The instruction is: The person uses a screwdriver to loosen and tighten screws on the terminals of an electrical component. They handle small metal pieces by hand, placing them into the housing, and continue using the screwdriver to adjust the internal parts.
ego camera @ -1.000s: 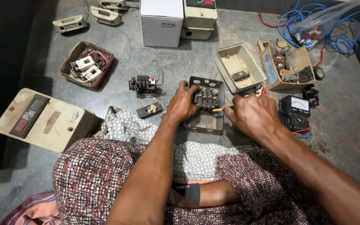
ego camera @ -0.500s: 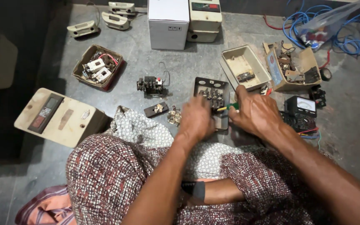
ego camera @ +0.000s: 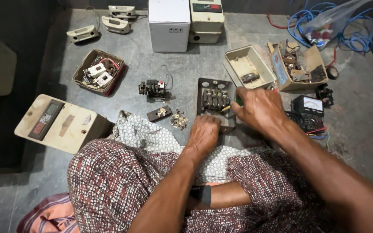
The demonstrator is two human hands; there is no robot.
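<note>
A dark metal switch box (ego camera: 214,98) with a row of terminals lies open on the grey floor in front of my knees. My left hand (ego camera: 204,131) rests on its near edge, fingers curled down against it. My right hand (ego camera: 259,110) is closed around a green-handled screwdriver (ego camera: 237,102), whose tip points into the right side of the box. A small black part (ego camera: 159,113) and a cluster of small metal pieces (ego camera: 179,120) lie just left of the box. A patterned cloth (ego camera: 147,133) covers my lap.
A contactor block (ego camera: 153,88) sits further left. A beige tray (ego camera: 249,67), a cardboard box of parts (ego camera: 298,67) and a meter (ego camera: 308,108) stand right. A brown tray (ego camera: 99,72), a beige panel (ego camera: 59,123), white boxes (ego camera: 169,25) and blue wire (ego camera: 324,21) ring the floor.
My left hand has slid back from the top of the switch box to its near edge. My right hand stays at the box's right side with the screwdriver.
</note>
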